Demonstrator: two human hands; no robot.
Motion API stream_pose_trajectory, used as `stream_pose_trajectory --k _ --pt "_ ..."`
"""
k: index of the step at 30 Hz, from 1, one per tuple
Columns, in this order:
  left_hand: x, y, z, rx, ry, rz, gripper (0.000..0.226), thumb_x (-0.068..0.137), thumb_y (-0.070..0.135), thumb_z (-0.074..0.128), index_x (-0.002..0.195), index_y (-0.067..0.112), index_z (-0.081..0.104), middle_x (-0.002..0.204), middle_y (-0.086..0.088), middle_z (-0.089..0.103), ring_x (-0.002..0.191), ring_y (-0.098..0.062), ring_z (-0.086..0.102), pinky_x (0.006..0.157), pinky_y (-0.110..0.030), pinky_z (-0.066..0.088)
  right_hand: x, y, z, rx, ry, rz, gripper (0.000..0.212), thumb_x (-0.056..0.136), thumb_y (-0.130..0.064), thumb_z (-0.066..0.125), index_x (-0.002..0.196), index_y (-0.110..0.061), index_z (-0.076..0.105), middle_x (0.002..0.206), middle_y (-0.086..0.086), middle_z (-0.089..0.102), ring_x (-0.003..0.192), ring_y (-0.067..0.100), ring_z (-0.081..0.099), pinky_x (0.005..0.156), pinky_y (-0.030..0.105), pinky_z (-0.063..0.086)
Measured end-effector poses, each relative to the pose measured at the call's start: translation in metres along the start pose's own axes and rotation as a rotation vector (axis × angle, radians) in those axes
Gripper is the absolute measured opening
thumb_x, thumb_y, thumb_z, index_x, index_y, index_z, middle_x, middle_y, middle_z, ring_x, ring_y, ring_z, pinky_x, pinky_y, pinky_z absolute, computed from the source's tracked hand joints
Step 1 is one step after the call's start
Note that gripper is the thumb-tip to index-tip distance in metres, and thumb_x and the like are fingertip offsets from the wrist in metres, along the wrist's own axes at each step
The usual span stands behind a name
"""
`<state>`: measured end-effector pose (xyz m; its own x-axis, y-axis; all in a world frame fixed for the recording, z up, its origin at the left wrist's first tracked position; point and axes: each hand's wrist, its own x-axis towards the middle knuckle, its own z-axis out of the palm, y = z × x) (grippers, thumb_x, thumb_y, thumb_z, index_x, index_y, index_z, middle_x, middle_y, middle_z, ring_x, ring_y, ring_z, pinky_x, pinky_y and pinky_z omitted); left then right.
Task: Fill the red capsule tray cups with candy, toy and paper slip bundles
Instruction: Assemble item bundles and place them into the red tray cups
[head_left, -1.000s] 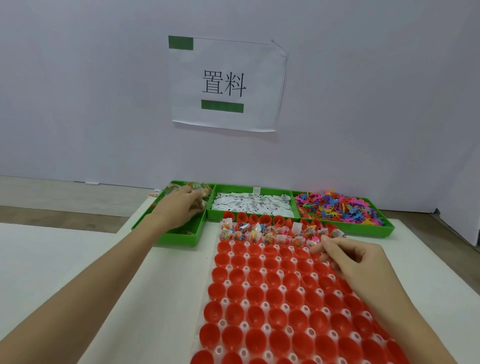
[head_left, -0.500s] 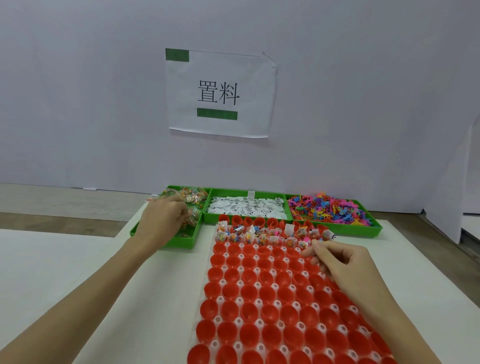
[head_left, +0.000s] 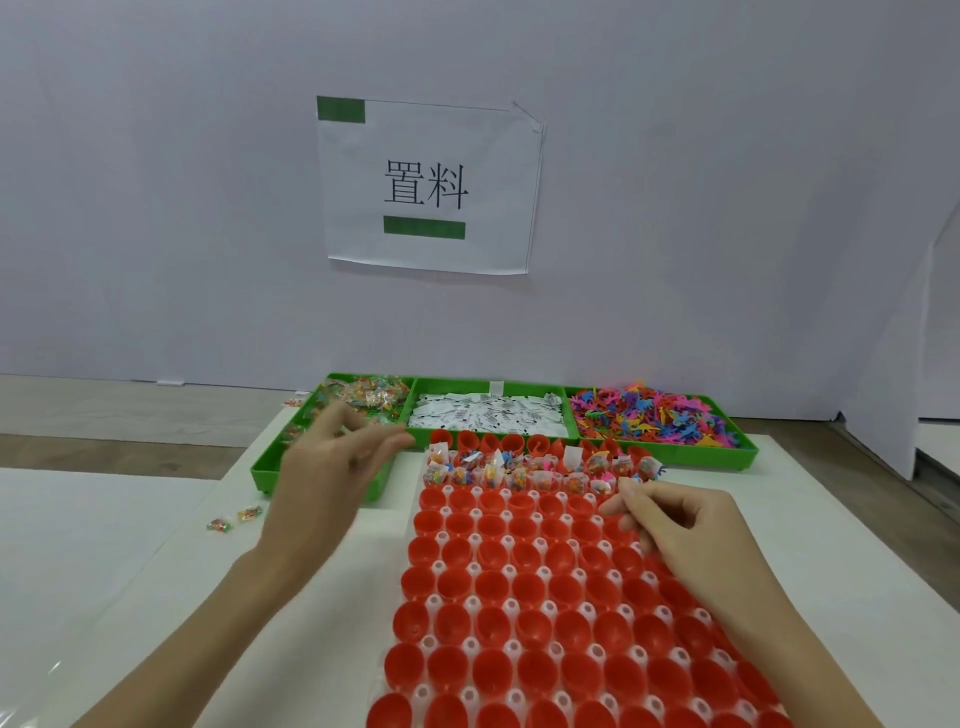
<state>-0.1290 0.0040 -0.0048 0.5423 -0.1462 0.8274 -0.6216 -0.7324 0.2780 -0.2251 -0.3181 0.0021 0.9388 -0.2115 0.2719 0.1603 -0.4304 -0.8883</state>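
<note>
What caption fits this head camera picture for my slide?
Left hand hovers open over the green candy bin while the right hand works at the red capsule tray.

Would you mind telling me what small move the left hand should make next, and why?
Probably the left hand should reach on to the paper slips. It hovers blurred above the candy bin, fingers pointing that way; whether it holds a candy, I cannot tell. The right hand rests by the last filled cup.
</note>
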Motion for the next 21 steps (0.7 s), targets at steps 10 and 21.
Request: stream_pose_trajectory --k 10,21 --pt "-0.042 0.091 0.001 -0.479 -0.171 0.001 0.021 0.088 0.031 0.075 0.104 0.020 0.082 0.096 0.009 0.058 0.076 -0.007 0.062 0.071 -0.011 0.049 -0.004 -0.001 -0.001 0.028 -0.016 0.009 0.028 0.097 -0.036 0.063 0.078 -0.030 0.082 0.070 0.001 0.072 0.056 0.006 0.058 0.057 0.015 0.048" --pt "-0.044 0.060 -0.018 -0.519 -0.078 -0.188 0.016 0.078 0.028 0.085 0.082 0.022 0.070 0.073 0.012 0.063 0.051 -0.011 0.064 0.052 -0.027 0.053 -0.005 -0.015 0.012 -0.110 -0.041 -0.045 0.025 0.095 -0.037 0.062 0.077 -0.038 0.080 0.070 -0.001 0.072 0.057 0.013 0.062 0.061 0.024 0.056"
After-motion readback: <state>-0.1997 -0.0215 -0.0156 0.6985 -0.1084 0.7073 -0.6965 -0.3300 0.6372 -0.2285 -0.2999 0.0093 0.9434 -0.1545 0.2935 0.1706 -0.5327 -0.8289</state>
